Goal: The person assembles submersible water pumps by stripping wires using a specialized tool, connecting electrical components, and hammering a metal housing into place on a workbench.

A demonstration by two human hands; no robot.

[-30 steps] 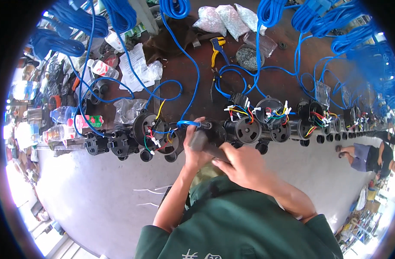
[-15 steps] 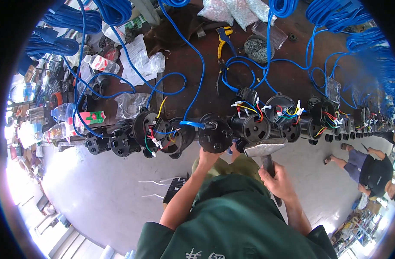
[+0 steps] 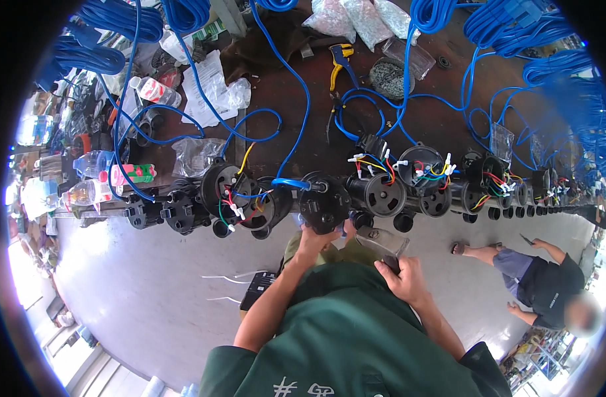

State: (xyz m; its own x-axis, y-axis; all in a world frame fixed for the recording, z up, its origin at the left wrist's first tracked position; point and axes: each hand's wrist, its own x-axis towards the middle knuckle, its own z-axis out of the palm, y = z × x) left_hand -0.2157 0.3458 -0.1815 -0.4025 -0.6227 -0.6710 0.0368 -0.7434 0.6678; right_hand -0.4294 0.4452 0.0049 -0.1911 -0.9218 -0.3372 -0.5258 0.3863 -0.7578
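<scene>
Black plastic housing (image 3: 324,206) sits at the workbench (image 3: 442,126) edge among its row, and we clasp its underside with our left hand (image 3: 314,239). Our right hand (image 3: 401,276) stays wrapped tight around a hammer (image 3: 381,243), just below.

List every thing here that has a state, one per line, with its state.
left hand: gripping the black round housing at the bench edge
right hand: shut on the hammer, head up
open housing: coloured wires exposed
blue cable: plugged into the held housing
yellow-handled pliers: lying on bench, untouched
</scene>
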